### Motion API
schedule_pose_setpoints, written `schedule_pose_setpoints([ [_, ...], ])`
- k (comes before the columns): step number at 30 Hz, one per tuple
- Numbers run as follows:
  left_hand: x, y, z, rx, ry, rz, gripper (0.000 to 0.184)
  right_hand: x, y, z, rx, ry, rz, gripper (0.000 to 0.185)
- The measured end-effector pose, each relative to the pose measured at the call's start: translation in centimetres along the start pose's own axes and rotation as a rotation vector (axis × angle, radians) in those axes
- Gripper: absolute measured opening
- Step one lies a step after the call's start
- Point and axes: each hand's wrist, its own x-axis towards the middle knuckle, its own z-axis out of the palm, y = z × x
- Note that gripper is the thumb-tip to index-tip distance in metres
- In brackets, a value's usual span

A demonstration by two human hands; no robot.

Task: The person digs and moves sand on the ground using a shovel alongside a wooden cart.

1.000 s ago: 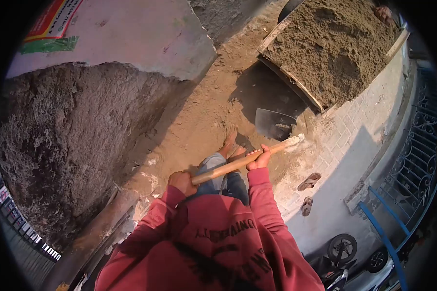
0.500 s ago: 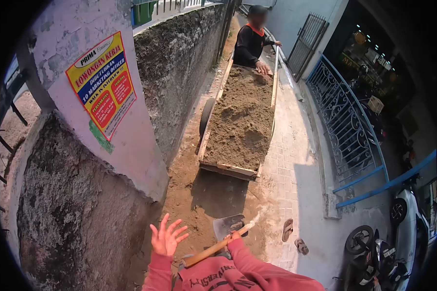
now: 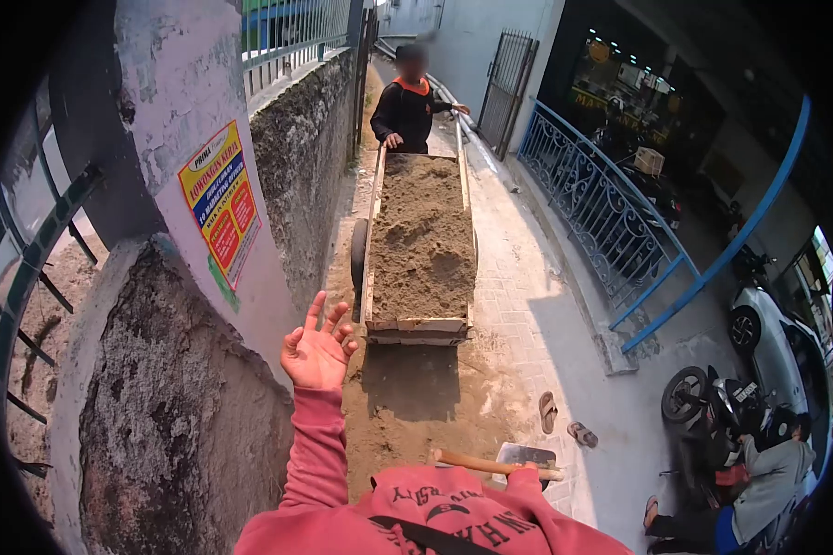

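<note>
The left hand is raised, its palm turned back and its fingers spread, slightly curled. The right hand, only partly visible, grips the shovel by its handle. Beyond them stands a cart loaded with sand, a co-worker at its far end. Sandals lie beyond the shovel, to the right.

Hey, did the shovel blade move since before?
Yes, rightward and nearer: the shovel blade was left of the sandals, and now it shows just below them.
</note>
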Motion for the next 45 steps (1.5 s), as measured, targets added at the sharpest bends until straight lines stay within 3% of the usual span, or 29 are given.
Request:
schedule_pose_setpoints([
  [1, -0.1, -0.3, -0.7, 0.016, 0.036, -0.009, 0.073, -1.2, -0.6, -1.4, -0.232, 0.006, -0.084, 0.030],
  [3, -0.4, -0.3, -2.0, 0.012, 0.043, -0.027, 0.071, -9.1, -2.0, -4.4, -1.251, 0.100, -0.456, 0.033],
  [5, -1.5, -0.4, -2.8, 0.002, 0.111, -0.046, 0.065, -15.7, -2.5, -4.9, -1.619, 0.198, -0.621, 0.038],
  [8, -2.3, 0.0, -5.2, 0.038, 0.189, -0.043, 0.062, -22.1, -2.7, -3.9, -1.438, 0.439, -0.408, 0.051],
  [12, -4.3, 0.1, -9.0, 0.145, 0.326, -0.064, 0.054, -16.5, -2.5, -6.6, -1.445, 0.410, -0.311, 0.049],
  [16, -8.2, -2.0, -16.8, 0.470, 0.705, -0.241, 0.022, -14.9, -2.3, -6.3, -1.443, 0.403, -0.318, 0.047],
  [22, -17.2, -7.1, -26.5, 0.792, 1.115, -0.685, 0.023, -13.4, -2.4, -5.3, -1.456, 0.366, -0.331, 0.045],
  [24, -22.0, -9.0, -32.3, 1.024, 1.043, -0.792, 0.025, -13.0, -2.7, -4.7, -1.464, 0.356, -0.341, 0.044],
  [26, -27.4, -9.7, -43.2, 0.635, 1.050, -1.031, 0.028, -12.6, -2.9, -3.9, -1.481, 0.335, -0.354, 0.043],
  [29, -28.3, -10.8, -37.1, 1.173, 1.164, -1.165, 0.023, -11.4, -3.5, -2.2, -1.517, 0.307, -0.385, 0.042],
  [33, -28.4, -9.8, -37.5, 1.199, 1.145, -1.327, 0.028, -9.2, -4.5, 0.8, -1.579, 0.254, -0.434, 0.041],
  [34, -28.8, -9.5, -39.7, 1.584, 0.749, -1.411, 0.033, -8.7, -4.7, 2.0, -1.602, 0.233, -0.448, 0.040],
  [35, -29.4, -10.0, -41.5, 1.741, 0.552, -1.431, 0.036, -8.1, -4.9, 3.5, -1.623, 0.210, -0.468, 0.040],
  [36, -29.6, -10.4, -42.1, 1.905, 0.354, -1.428, 0.038, -7.5, -5.1, 5.2, -1.650, 0.186, -0.492, 0.040],
  [41, -23.3, -8.9, -38.3, 1.132, 1.388, -0.964, 0.027, -2.3, -5.0, 14.4, -1.773, 0.019, -0.608, 0.038],
  [44, -17.5, -8.9, -33.4, 1.031, 1.581, -0.756, 0.026, 0.7, -3.5, 18.9, -1.774, -0.084, -0.655, 0.038],
  [45, -16.1, -9.3, -33.6, 1.059, 1.495, -0.707, 0.030, 1.6, -2.7, 20.5, -1.752, -0.117, -0.663, 0.037],
])
